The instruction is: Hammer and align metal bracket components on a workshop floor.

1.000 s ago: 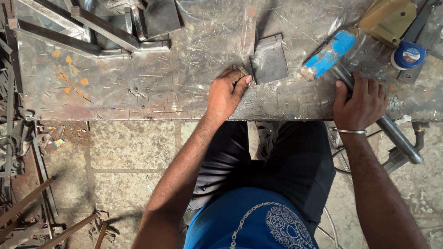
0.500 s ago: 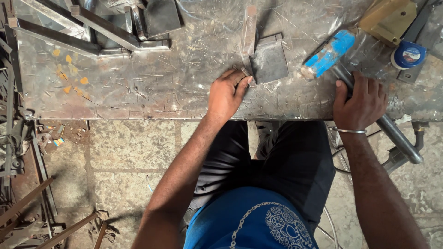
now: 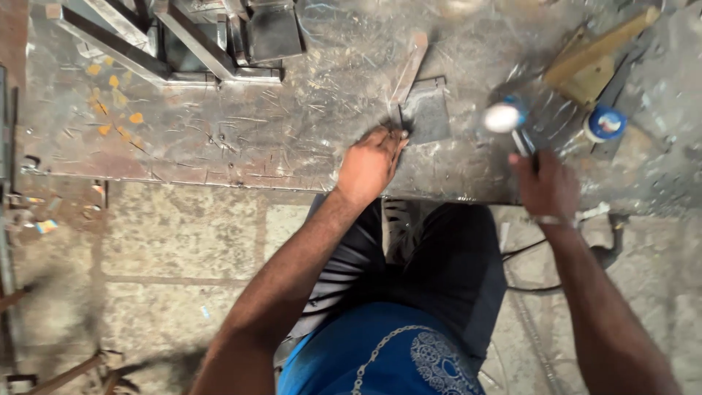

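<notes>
Now right hand, fingers clamped, holds hammer head pointing up-left; left hand pins flat bar.

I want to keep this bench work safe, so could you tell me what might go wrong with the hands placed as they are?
1. The right hand grips a hammer raised over the bench, while the left hand rests its bare fingers by the small metal plate; a stray blow could crush them.
2. The plate appears held only by hand, so it might jump or slide across the scratched steel table.
3. The plate's and the flat bar's edges could cut bare skin.
</notes>
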